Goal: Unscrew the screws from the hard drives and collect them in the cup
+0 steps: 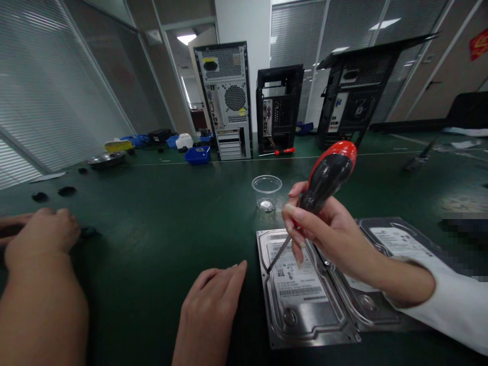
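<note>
My right hand (320, 223) grips a red and black screwdriver (328, 175), held at a slant. Its tip touches the left edge area of a silver hard drive (293, 290) that lies flat with its label up. My left hand (213, 300) rests on the table to the left of this drive, fingers stretched out and nothing in it. A second hard drive (400, 241) lies to the right, partly hidden by my right forearm. Just beyond the first drive stands a clear plastic cup (267, 193) with something small at its bottom.
Three computer cases (229, 96) stand at the back of the green table (152, 203). A red screwdriver (285, 151), a blue tray (197, 155) and a metal bowl (107, 160) lie before or beside them. Another person's hands (46, 231) are at the left.
</note>
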The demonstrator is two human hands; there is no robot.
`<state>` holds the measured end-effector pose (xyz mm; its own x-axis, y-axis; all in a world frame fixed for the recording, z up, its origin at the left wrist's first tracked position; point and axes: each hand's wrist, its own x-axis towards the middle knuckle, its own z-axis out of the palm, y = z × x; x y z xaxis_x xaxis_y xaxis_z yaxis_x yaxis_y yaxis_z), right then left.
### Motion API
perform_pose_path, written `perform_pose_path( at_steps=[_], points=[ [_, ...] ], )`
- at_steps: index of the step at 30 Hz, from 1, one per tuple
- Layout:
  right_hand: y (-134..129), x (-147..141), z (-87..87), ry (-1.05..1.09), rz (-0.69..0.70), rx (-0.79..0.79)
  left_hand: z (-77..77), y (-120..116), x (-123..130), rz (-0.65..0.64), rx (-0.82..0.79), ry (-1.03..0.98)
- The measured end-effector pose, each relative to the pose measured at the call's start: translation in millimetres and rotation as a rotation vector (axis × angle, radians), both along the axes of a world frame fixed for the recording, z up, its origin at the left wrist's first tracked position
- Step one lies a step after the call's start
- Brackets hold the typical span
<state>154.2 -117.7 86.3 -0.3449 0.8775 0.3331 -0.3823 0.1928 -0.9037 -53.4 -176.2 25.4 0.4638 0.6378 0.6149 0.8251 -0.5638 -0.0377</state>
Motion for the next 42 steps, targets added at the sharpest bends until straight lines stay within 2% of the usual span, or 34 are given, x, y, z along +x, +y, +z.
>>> perform_pose_path(
  at_steps=[3, 7, 15, 29, 42],
  points=[
    [0.1, 0.0, -0.7, 0.014, 0.003, -0.006, 2.3, 0.4, 2.4, -0.038, -0.03, -0.156],
    [0.3, 0.2, 0.8, 0.041, 0.018, -0.01, 0.8, 1.3, 2.3, -0.153, -0.178, -0.339],
    [0.9, 3.2, 5.3, 0.073, 0.025, -0.027, -4.4, 4.0, 7.9, -0.089, -0.393, -0.342],
    [2.9, 1.5, 2.5, 0.11, 0.066, -0.024, 1.3, 4.5, 19.4, -0.077, -0.137, -0.259],
    [-0.4, -0.3, -0.8, 0.111, 0.109, -0.005, 2.0, 3.8, 18.3, -0.111, -0.012, -0.126]
  ],
)
